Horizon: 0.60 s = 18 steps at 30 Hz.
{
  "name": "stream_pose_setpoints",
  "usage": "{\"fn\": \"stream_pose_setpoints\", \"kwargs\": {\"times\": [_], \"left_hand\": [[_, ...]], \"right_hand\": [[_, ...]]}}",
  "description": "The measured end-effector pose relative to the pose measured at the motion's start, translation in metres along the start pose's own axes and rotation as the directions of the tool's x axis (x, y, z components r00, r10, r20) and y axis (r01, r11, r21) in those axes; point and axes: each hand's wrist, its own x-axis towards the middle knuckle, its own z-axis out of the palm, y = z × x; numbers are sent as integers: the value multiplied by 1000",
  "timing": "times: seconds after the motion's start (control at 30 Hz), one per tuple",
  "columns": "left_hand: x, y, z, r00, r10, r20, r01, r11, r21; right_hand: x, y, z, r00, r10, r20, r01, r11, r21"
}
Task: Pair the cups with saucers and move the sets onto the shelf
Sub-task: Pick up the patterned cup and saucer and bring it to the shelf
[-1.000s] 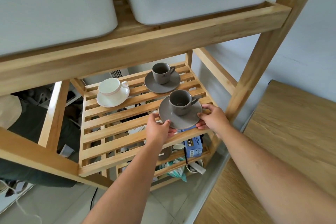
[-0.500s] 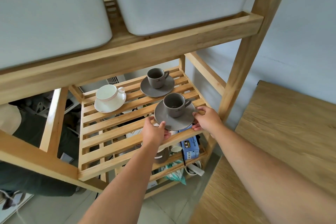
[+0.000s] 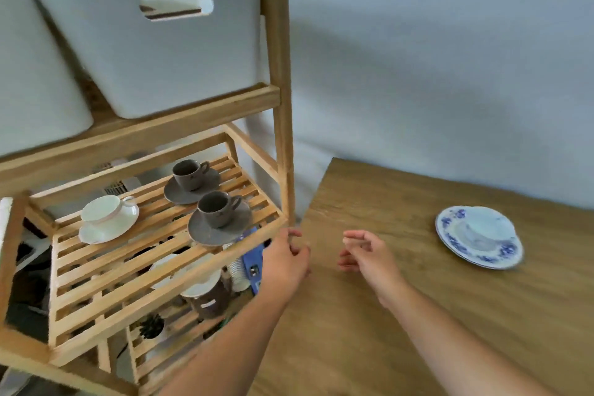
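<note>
On the slatted shelf (image 3: 106, 270) three cup-and-saucer sets sit paired, while both hands, left hand (image 3: 286, 262) and right hand (image 3: 364, 252), hang empty and loosely curled near the tabletop (image 3: 418, 315) edge, likely bound for the blue-patterned saucers (image 3: 479, 236).

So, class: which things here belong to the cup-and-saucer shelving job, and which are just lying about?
Job:
- two grey cup-and-saucer sets
- white cup on white saucer
- slatted wooden shelf
- blue-patterned white saucers on the wooden table

Lying about:
- white storage bins
- blue box
- clutter on the lower shelf
</note>
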Motion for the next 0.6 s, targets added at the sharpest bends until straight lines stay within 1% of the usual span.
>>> {"fn": "stream_pose_setpoints", "kwargs": {"times": [0.17,0.23,0.37,0.43,0.53,0.6], "left_hand": [[-17,24,90,972,17,234,-14,1000,-16],[-22,34,122,944,10,331,5,999,-46],[-20,55,173,878,-55,476,74,997,-21],[-13,64,193,861,-101,499,122,993,-8],[2,71,211,867,-129,481,146,989,2],[11,72,221,875,-127,468,147,989,-5]], "right_hand": [[-37,8,-95,987,16,-160,-6,998,59],[-45,14,-131,971,30,-236,-13,997,71],[-46,24,-190,919,43,-393,-17,997,70],[-39,27,-213,891,55,-451,-32,998,57],[-23,29,-236,859,78,-507,-58,997,56],[-9,26,-244,856,97,-508,-73,995,67]]}}
